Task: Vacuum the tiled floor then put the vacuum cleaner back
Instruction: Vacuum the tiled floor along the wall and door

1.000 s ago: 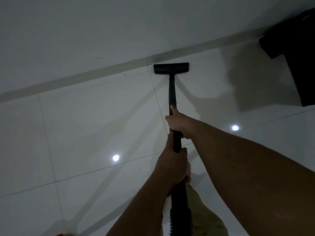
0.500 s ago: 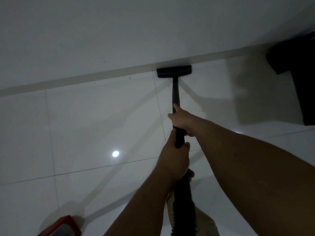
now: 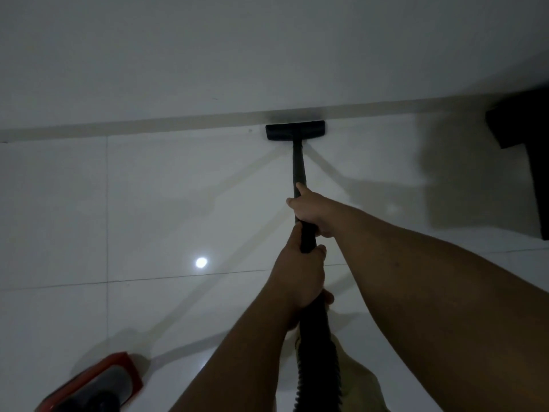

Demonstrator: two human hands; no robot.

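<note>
- Floor nozzle [image 3: 295, 130] flat on the glossy white tiled floor [image 3: 148, 209], right against the skirting strip [image 3: 148, 126] at the far wall.
- Right hand [image 3: 312, 214] wraps the rigid black wand [image 3: 299, 171] up front, fingers closed round it.
- Left hand [image 3: 300, 278] clamps shut just behind, where the ribbed hose [image 3: 319, 361] begins.
- Stiff tube, bendy hose: I'd say it steers lightly, best held on the wand.
- Red-and-black vacuum body [image 3: 95, 385] sits bottom left.

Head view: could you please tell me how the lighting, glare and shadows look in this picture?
Head view: dim overall; one bright lamp reflection glares on the glossy tiled floor; several faint shadows fan out from the vacuum head; the dark object at right is featureless; wide-angle bending at the edges.
</note>
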